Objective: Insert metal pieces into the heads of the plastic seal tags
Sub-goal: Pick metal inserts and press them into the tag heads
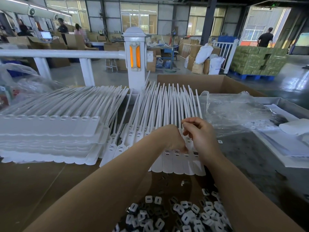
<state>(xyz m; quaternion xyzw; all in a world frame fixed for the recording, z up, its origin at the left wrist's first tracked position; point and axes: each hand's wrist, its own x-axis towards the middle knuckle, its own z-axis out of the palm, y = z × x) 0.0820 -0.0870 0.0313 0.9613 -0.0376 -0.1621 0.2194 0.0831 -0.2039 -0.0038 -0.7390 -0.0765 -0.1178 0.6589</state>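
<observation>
Seal tags [173, 158] white, flat-headed, tails fanned upward, left hand [172, 139] and right hand [200, 133] curled, grip unclear.

a factory floor: stacked cartons [257, 61], pallets, workers among boxes.

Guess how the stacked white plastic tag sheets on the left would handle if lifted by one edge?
The stack of white plastic seal-tag sheets would probably sag: the thin tails are long and slender. It likely feels light, being thin plastic. The layers look loosely offset at the edges, so they might slide apart unless both hands support them from underneath.
</observation>
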